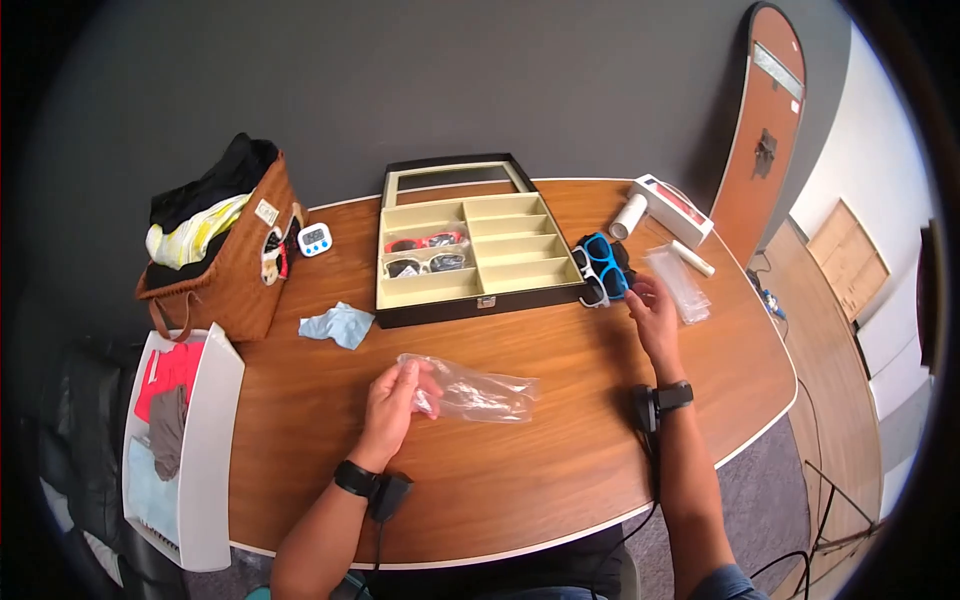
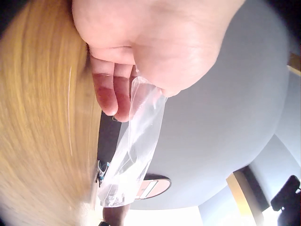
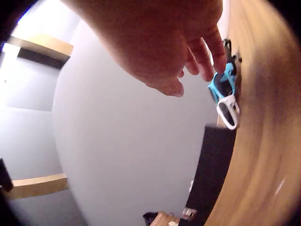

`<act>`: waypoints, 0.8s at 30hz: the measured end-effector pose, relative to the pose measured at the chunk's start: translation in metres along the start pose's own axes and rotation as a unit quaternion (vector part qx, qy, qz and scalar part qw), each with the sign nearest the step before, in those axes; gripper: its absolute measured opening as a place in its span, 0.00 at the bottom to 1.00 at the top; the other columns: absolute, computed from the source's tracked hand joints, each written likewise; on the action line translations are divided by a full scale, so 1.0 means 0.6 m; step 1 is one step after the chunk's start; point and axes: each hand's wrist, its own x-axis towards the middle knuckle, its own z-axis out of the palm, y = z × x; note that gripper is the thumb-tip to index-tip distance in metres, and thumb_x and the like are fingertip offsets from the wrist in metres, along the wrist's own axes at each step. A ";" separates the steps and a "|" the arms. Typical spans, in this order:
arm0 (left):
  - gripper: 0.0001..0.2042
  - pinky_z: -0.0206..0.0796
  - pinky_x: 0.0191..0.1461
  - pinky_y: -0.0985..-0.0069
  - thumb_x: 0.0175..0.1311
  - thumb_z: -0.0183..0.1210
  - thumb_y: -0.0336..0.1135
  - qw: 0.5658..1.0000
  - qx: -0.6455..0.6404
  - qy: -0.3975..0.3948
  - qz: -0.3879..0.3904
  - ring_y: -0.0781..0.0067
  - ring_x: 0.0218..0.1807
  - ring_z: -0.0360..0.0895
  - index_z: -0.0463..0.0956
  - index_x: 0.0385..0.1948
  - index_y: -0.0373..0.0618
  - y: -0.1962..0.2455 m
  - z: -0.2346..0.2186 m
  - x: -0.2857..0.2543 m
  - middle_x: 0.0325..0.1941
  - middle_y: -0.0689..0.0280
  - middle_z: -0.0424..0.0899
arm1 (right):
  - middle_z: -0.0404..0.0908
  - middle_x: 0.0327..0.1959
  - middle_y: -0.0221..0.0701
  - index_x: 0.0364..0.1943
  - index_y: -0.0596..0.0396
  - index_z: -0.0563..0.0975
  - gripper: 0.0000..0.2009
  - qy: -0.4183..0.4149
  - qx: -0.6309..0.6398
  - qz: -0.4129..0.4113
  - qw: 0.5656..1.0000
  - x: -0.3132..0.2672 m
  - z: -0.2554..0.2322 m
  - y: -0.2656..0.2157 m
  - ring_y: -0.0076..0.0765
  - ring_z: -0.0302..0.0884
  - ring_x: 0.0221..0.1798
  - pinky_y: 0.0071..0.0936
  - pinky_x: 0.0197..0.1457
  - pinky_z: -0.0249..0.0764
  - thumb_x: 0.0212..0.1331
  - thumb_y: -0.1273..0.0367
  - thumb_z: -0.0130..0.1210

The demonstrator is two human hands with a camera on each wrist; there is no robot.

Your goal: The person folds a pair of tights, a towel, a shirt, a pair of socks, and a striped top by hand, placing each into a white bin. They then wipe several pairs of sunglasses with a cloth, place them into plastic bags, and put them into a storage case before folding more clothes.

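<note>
My left hand pinches a clear plastic bag between thumb and fingers, low over the table. In the left wrist view the bag hangs out past the fingertips. My right hand is beside the blue sunglasses and white sunglasses, its fingers loosely bent with nothing between them. A dark pair lies partly hidden behind these. In the right wrist view the fingers reach close over the blue frame. An open display case holds red sunglasses and cream-framed sunglasses in its left compartments.
Another clear bag lies right of the sunglasses, near a white roll, a white tube and a white box. A blue cloth, timer, brown basket and white bin stand left.
</note>
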 end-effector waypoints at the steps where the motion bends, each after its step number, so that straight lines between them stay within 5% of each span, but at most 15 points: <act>1: 0.17 0.72 0.30 0.78 0.77 0.44 0.44 1.000 0.011 -0.013 -0.001 0.75 0.26 0.77 0.73 0.46 0.37 -0.001 -0.001 -0.001 0.32 0.59 0.81 | 0.79 0.40 0.30 0.53 0.59 0.74 0.16 -0.017 0.065 -0.014 0.998 -0.011 0.013 -0.020 0.23 0.75 0.38 0.21 0.40 0.72 0.61 0.71 0.60; 4: 0.18 0.73 0.31 0.78 0.77 0.43 0.44 0.999 0.015 -0.034 -0.018 0.74 0.27 0.79 0.73 0.47 0.36 0.001 0.005 -0.005 0.33 0.59 0.81 | 0.79 0.39 0.25 0.53 0.58 0.74 0.17 -0.242 0.166 0.014 0.956 -0.078 0.064 -0.100 0.21 0.75 0.43 0.21 0.50 0.72 0.63 0.66 0.60; 6: 0.18 0.74 0.31 0.78 0.77 0.43 0.44 0.999 0.023 -0.041 -0.027 0.74 0.29 0.80 0.73 0.48 0.36 0.000 0.008 -0.008 0.34 0.59 0.81 | 0.79 0.47 0.30 0.60 0.57 0.70 0.23 -0.441 0.169 0.053 0.880 -0.112 0.092 -0.130 0.23 0.75 0.49 0.24 0.54 0.73 0.64 0.64 0.59; 10: 0.17 0.72 0.29 0.76 0.77 0.45 0.43 0.998 0.032 -0.041 -0.020 0.73 0.26 0.78 0.73 0.46 0.37 0.001 0.019 -0.010 0.32 0.59 0.80 | 0.82 0.36 0.27 0.48 0.60 0.78 0.14 -0.567 0.142 0.065 0.809 -0.156 0.125 -0.140 0.21 0.75 0.42 0.22 0.51 0.72 0.65 0.66 0.59; 14: 0.15 0.64 0.23 0.85 0.73 0.53 0.43 0.990 0.136 -0.047 -0.006 0.87 0.22 0.71 0.77 0.42 0.37 -0.002 0.000 -0.009 0.23 0.70 0.77 | 0.82 0.31 0.26 0.39 0.59 0.79 0.06 -0.549 0.208 0.182 0.789 -0.140 0.114 -0.117 0.19 0.78 0.36 0.20 0.41 0.75 0.64 0.70 0.59; 24: 0.12 0.55 0.20 0.86 0.71 0.56 0.40 0.988 0.153 0.006 0.030 0.91 0.18 0.62 0.78 0.40 0.38 0.009 0.017 -0.014 0.19 0.78 0.71 | 0.79 0.29 0.24 0.46 0.57 0.75 0.09 -0.421 0.249 0.134 0.862 -0.124 0.091 -0.123 0.16 0.73 0.30 0.16 0.33 0.70 0.64 0.72 0.59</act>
